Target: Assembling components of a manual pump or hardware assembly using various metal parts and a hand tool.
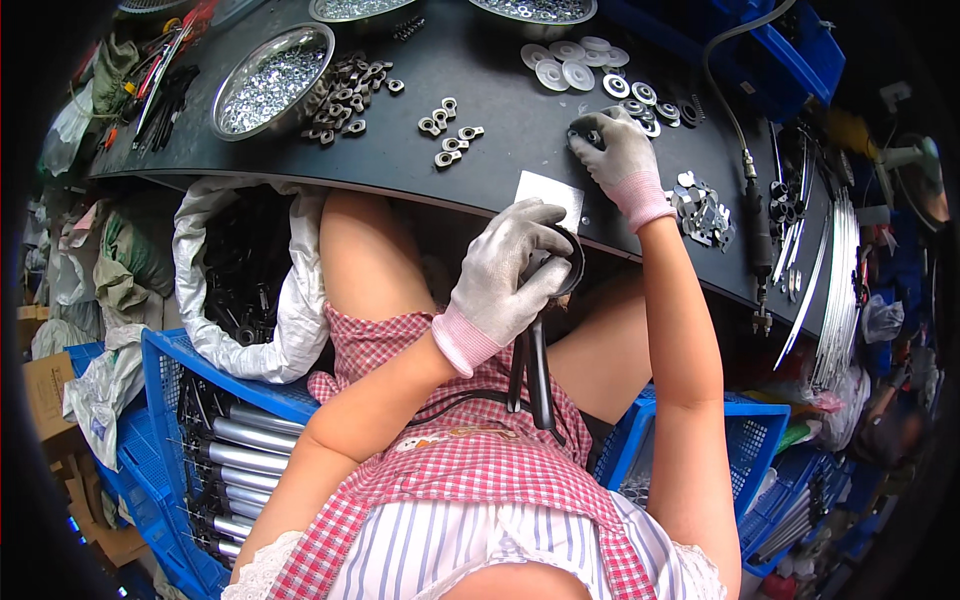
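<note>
Head: left fingers (546,238) grip black part (541,375), long axis bodyward; right fingers (622,132), hold unclear.

The left hand (500,268) covered part of the black piece (574,264) it held, and the dark item (583,131) at the right hand (620,165) was too small to tell. Two metal bowls (537,18) were cut off by the top edge. Inside the white sack (190,275), the dark contents (240,285) could not be told apart
</note>
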Demonstrator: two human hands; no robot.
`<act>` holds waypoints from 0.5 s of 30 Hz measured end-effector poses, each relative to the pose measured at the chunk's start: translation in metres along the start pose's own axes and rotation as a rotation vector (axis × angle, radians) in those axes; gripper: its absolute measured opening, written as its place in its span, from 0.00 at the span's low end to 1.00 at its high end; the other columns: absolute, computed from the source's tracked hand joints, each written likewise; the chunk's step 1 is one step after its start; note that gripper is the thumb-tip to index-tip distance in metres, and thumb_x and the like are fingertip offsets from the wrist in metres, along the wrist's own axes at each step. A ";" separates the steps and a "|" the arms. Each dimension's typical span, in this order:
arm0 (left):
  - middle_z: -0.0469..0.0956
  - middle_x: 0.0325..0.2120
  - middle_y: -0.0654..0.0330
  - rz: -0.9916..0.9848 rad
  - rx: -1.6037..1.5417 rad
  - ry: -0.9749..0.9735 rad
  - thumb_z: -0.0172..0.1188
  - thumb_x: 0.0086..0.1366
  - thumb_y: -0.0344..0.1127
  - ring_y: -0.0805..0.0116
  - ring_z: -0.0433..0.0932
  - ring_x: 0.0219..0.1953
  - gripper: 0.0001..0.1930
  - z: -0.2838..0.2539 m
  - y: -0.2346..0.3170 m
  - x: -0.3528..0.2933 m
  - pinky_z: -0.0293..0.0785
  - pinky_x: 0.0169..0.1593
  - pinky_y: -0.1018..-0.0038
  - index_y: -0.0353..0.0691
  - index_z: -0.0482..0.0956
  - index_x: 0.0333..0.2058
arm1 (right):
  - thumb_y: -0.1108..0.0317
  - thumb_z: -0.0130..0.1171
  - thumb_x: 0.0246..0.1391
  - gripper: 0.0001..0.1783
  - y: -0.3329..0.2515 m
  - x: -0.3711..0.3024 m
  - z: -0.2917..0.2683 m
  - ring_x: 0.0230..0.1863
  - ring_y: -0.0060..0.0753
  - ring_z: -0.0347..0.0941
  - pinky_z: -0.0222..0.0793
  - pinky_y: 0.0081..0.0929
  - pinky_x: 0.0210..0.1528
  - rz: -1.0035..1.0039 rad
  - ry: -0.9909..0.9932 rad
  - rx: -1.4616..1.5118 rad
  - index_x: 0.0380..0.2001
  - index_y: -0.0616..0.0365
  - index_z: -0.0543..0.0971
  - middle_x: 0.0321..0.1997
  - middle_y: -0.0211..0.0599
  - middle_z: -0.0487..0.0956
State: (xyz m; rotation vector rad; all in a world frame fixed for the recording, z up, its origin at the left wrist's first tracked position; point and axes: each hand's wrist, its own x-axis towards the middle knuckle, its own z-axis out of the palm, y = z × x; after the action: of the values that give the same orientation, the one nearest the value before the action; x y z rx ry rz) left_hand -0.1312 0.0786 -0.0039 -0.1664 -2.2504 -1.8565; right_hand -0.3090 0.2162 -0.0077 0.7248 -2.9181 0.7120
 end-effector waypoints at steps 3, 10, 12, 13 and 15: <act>0.73 0.48 0.49 0.121 0.126 0.033 0.61 0.51 0.33 0.53 0.68 0.57 0.12 0.000 -0.008 0.000 0.63 0.58 0.63 0.34 0.78 0.35 | 0.62 0.61 0.48 0.12 0.001 0.003 -0.004 0.45 0.42 0.75 0.70 0.34 0.50 0.009 -0.047 -0.058 0.36 0.55 0.82 0.45 0.41 0.76; 0.71 0.46 0.49 0.276 0.254 0.027 0.71 0.40 0.46 0.46 0.68 0.55 0.36 -0.004 -0.025 0.001 0.64 0.59 0.57 0.38 0.68 0.48 | 0.73 0.63 0.42 0.10 -0.049 -0.068 -0.070 0.37 0.21 0.70 0.66 0.18 0.40 -0.199 -0.137 0.865 0.32 0.63 0.80 0.37 0.32 0.74; 0.72 0.46 0.49 0.277 0.180 0.035 0.71 0.40 0.47 0.47 0.69 0.53 0.36 -0.004 -0.026 0.001 0.65 0.58 0.57 0.38 0.69 0.47 | 0.74 0.64 0.42 0.10 -0.055 -0.091 -0.069 0.36 0.24 0.71 0.67 0.19 0.39 -0.233 -0.111 0.650 0.32 0.61 0.81 0.38 0.34 0.75; 0.72 0.45 0.50 0.148 0.053 0.037 0.71 0.39 0.48 0.48 0.70 0.51 0.37 -0.004 -0.023 -0.002 0.65 0.56 0.58 0.37 0.69 0.48 | 0.75 0.64 0.41 0.10 -0.058 -0.097 -0.065 0.36 0.25 0.71 0.68 0.20 0.39 -0.192 -0.111 0.619 0.32 0.60 0.81 0.38 0.35 0.75; 0.72 0.45 0.50 0.157 0.068 0.052 0.71 0.39 0.48 0.48 0.71 0.51 0.37 -0.003 -0.024 -0.001 0.66 0.56 0.59 0.37 0.69 0.48 | 0.75 0.65 0.41 0.11 -0.055 -0.100 -0.055 0.38 0.28 0.73 0.70 0.23 0.39 -0.177 -0.124 0.615 0.33 0.61 0.81 0.38 0.37 0.76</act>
State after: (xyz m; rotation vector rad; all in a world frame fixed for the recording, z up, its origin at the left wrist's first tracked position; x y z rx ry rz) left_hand -0.1353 0.0710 -0.0263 -0.2721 -2.1945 -1.6836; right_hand -0.1982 0.2407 0.0489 1.0829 -2.6767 1.6168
